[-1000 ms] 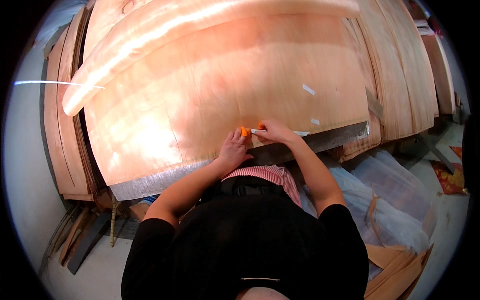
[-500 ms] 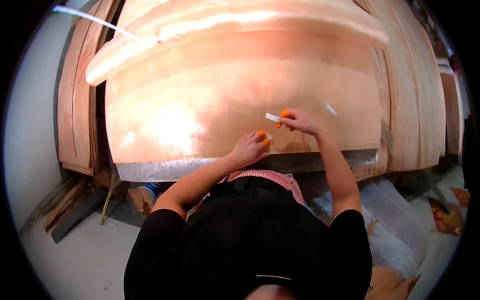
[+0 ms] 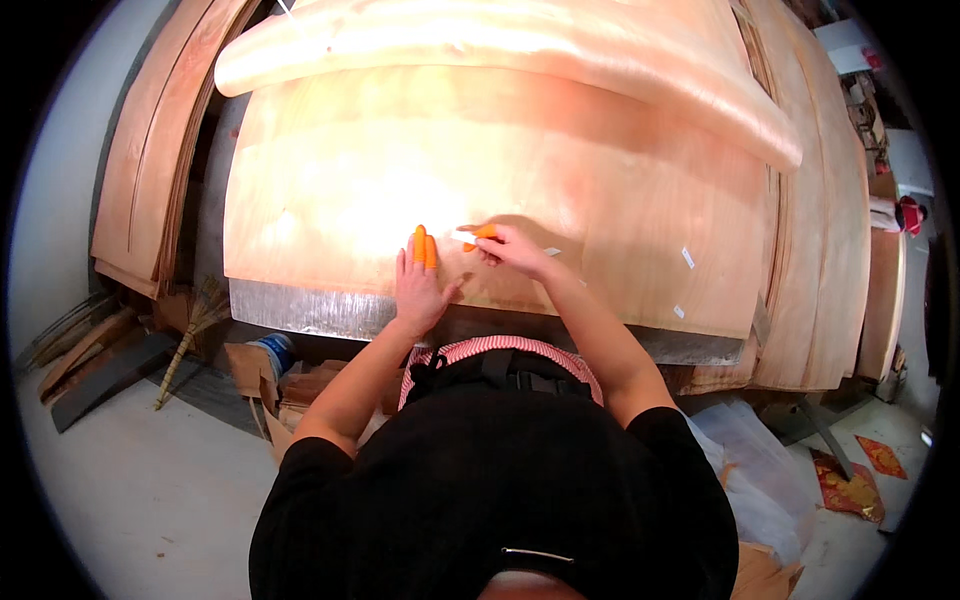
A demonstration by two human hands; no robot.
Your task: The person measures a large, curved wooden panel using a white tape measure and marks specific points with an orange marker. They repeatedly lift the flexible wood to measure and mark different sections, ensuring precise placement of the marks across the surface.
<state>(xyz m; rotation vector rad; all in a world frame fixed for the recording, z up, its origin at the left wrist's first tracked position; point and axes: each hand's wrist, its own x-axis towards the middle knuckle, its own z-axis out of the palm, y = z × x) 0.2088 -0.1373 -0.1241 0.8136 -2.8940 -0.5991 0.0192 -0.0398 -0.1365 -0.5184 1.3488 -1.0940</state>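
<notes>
A wide, thin sheet of pale wood veneer [image 3: 640, 190] lies before me, its far part rolled back. My left hand [image 3: 422, 285] rests flat on it near the front edge, fingers stretched out, with orange finger covers on two of them. Just to its right, my right hand [image 3: 508, 248] pinches a small white strip [image 3: 464, 237] close to the veneer; it too wears orange finger covers. Glare blurs the strip's far end. Other white strips lie on the sheet: one beside my right hand [image 3: 552, 251], and two farther right, an upper strip [image 3: 688, 258] and a lower strip [image 3: 679, 311].
The veneer roll [image 3: 560, 55] spans the far side. A silvery metal edge [image 3: 310, 310] runs along the front. Veneer stacks stand at the left [image 3: 150, 150] and the right [image 3: 825, 250]. A straw broom [image 3: 190, 340] and clear plastic sheeting [image 3: 755, 470] are below.
My view has shifted. My left hand has moved left and flattened onto the veneer, its fingers now extended. My right hand has come left with the white strip, close beside it.
</notes>
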